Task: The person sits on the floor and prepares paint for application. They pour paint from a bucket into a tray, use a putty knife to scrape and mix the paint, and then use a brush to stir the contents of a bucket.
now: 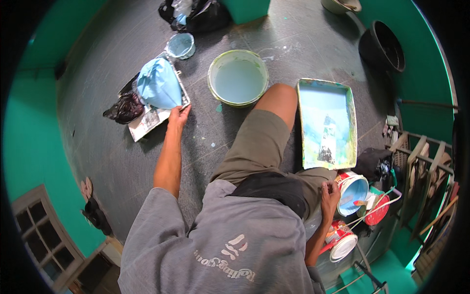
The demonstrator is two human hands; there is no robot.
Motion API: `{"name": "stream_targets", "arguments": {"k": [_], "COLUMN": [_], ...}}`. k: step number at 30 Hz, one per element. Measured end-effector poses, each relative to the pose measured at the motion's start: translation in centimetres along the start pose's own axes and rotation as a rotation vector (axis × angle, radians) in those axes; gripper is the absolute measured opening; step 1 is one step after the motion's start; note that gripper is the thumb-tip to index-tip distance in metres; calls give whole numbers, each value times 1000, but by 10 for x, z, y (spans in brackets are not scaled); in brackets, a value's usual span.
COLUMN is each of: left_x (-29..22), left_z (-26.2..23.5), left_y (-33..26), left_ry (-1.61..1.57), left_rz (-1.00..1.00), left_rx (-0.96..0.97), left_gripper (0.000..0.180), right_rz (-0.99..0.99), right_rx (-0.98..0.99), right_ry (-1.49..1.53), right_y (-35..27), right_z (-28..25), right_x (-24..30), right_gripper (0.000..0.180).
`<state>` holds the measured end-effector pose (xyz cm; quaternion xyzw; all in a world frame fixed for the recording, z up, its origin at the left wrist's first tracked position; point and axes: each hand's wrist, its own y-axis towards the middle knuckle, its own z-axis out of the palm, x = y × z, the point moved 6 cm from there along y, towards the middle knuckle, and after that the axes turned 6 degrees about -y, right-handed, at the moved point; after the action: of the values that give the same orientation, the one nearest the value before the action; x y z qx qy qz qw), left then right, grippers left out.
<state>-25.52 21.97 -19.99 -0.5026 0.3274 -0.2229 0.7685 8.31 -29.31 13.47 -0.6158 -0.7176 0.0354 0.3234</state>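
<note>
My left hand (179, 115) is stretched out to the near right corner of a shallow, paint-stained tray (185, 93), its fingers closed at the rim. A light blue plastic sheet or bag (159, 84) lies bunched in that tray, its tip close to my fingertips. Beside it sits a crumpled dark plastic bag (125, 109). My right hand (331, 195) is by my right thigh with curled fingers; whatever they may hold is hidden. The nearest thing to it is a tilted paint bucket (353, 193), pale blue inside.
A round tub (239, 78) of pale blue liquid stands ahead of my knee. Right of it lies a large paint tray (351, 122) with blue paint. A small blue-stained pot (180, 46), a black bucket (382, 46), a red-and-white bucket (342, 245) and a wooden rack (421, 161) surround me.
</note>
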Motion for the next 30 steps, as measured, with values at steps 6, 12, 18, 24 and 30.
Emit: {"name": "stream_targets", "arguments": {"k": [6,12,18,24,30], "left_x": [34,139,156,149,148], "left_z": [37,95,98,102,136], "left_y": [-40,-182,-168,-140,-129], "left_ry": [-47,394,315,260,257], "left_rz": [-174,-587,-368,-399,-401], "left_rx": [15,613,539,509,439], "left_gripper": [80,114,86,88,93], "right_rz": [61,39,102,141,144], "right_rx": [-33,-158,-195,-242,-249], "right_ry": [82,50,159,189,234], "right_y": [-2,-1,-3,-12,-20], "right_z": [19,20,23,19,15], "right_x": [-10,-4,-27,-42,-43], "right_gripper": [16,19,21,20,20]}}
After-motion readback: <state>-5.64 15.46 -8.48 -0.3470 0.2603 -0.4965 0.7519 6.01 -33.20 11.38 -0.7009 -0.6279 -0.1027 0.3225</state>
